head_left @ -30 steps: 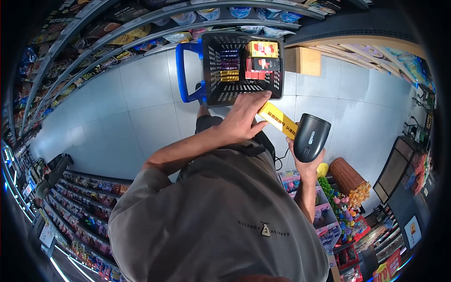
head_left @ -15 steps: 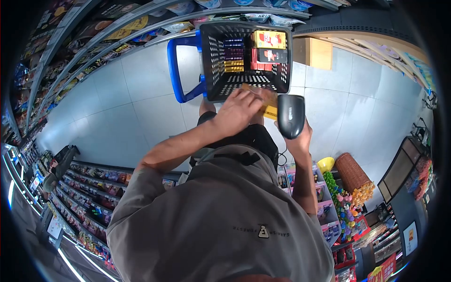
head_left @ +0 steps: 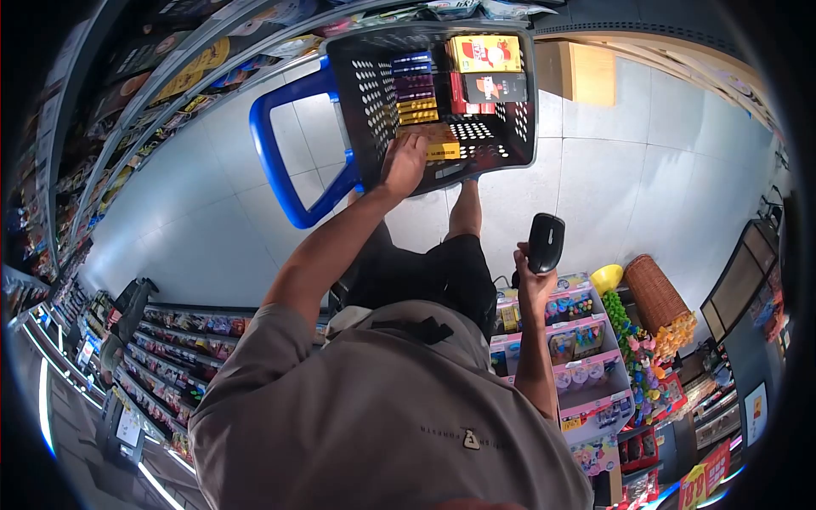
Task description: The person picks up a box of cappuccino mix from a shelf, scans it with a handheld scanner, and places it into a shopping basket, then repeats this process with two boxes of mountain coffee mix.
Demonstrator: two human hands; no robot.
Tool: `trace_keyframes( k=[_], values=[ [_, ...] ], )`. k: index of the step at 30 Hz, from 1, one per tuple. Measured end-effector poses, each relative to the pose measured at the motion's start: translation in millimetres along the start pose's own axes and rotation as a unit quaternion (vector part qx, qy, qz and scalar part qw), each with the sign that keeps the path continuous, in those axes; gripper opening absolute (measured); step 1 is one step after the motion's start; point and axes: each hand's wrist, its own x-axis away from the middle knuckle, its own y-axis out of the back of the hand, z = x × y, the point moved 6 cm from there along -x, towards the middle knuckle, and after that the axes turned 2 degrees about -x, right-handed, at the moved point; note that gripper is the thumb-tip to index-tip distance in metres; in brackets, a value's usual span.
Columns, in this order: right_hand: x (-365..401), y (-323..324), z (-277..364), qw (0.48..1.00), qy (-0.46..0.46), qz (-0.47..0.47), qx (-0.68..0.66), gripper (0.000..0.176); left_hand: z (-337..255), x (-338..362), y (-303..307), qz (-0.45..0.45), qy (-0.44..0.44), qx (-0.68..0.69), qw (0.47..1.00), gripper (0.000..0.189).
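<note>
My left hand (head_left: 405, 163) is inside the black basket (head_left: 534, 127), its fingers closed on a yellow and brown box (head_left: 442, 150) near the basket's front wall. A black handheld scanner (head_left: 546, 243) is in my right hand (head_left: 535, 285), off to the right of the basket. Purple and blue packs (head_left: 413, 83) and yellow packs (head_left: 417, 110) are lined up at the left inside the basket. On the right side in it lie a yellow box (head_left: 485, 53) and a black and red box (head_left: 495, 87).
The basket's blue handle (head_left: 270, 161) sticks out to the left. A cardboard-coloured block (head_left: 592, 74) stands right of the basket. Shelves of packaged goods curve along the left, and a wicker basket (head_left: 659, 293) and a toy display (head_left: 586, 340) are at the lower right.
My left hand has carried the yellow and brown box from beside the scanner into the basket. My right hand has drawn down with the scanner. The basket appears larger and shifted left.
</note>
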Motion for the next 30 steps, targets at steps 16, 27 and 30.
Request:
trace_keyframes(
  k=[16,27,30],
  values=[
    [-10.8,-16.6,-106.5,0.998,-0.046,-0.027,-0.02,0.023,88.6,-12.8,-159.4,0.031,0.094,0.029,0.995,0.028],
    [-14.0,-25.5,-141.7,0.99,-0.122,-0.06,-0.043,0.025,122.4,-23.6,-202.0,0.145,0.127,-0.054,0.98,0.019],
    [-14.0,-25.2,-160.4,0.99,-0.13,-0.047,-0.024,0.025,125.9,-28.0,-211.4,0.17,0.131,-0.055,0.975,0.021]
  ],
)
